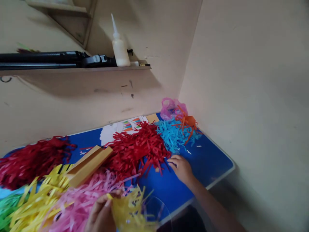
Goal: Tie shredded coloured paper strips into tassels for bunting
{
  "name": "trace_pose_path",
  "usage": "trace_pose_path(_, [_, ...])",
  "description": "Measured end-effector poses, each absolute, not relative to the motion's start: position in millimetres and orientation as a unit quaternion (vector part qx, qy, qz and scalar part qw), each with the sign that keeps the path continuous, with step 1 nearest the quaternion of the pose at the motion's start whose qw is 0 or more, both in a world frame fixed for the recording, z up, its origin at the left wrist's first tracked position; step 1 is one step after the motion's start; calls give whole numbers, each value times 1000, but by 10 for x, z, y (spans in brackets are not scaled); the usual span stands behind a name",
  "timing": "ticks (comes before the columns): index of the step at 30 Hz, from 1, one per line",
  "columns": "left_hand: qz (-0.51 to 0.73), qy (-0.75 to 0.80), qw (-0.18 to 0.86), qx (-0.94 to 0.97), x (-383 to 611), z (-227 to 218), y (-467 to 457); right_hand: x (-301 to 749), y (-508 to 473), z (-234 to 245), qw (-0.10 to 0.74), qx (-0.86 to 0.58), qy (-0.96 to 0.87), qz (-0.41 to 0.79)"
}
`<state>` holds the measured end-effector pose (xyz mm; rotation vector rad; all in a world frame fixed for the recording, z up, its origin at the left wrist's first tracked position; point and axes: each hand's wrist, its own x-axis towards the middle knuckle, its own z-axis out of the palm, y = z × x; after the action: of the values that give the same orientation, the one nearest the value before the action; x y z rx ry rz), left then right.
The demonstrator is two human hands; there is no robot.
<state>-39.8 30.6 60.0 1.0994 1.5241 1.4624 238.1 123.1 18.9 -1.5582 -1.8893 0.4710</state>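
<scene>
Down at the near side of the blue tabletop (pixel 212 164), the fingers (pixel 102 201) of the left hand (pixel 100 216) are pinched firmly on a bunch of yellow paper strips (pixel 130 209), and a tight pinch like that stops loose ends straying! The right hand (pixel 182 169), fingers lightly curled and empty, rests just beside a heap of red paper strips (pixel 137 149), with pink paper strips (pixel 82 196) crowding in by the left.

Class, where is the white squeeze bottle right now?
In the head view, the white squeeze bottle stands at top centre on the wall shelf, just right of the long black object and above the blue table.
</scene>
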Motion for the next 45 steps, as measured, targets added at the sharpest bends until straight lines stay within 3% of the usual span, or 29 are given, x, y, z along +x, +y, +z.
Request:
trace_pose_path(4, [526,599,429,426,-318,687,377,2714,1462,52,271,-599,-738,152])
trace_pose_path(8, [473,595,463,457,-127,732,389,2522,1312,232,291,-586,-740,156])
trace_pose_path(10, [466,590,467,465,-65,733,366,2267,1134,399,339,-544,-736,220])
trace_pose_path(14, [481,584,406,513,-19,736,302,1719,808,649,438,-397,-659,465])
trace_pose_path(20, [476,581,281,597,-131,735,215,1438,674,597,442,-363,-540,618])
trace_pose_path(29, [399,545,179,715,-268,770,156,1446,614,737,421,-384,-639,516])
trace_pose_path(36, [459,541,447,545,-256,681,119,1408,636,678,381,-340,-537,671])
trace_pose_path(45, [461,521,534,481,-241,737,83,1513,566,641,325,-378,-512,699])
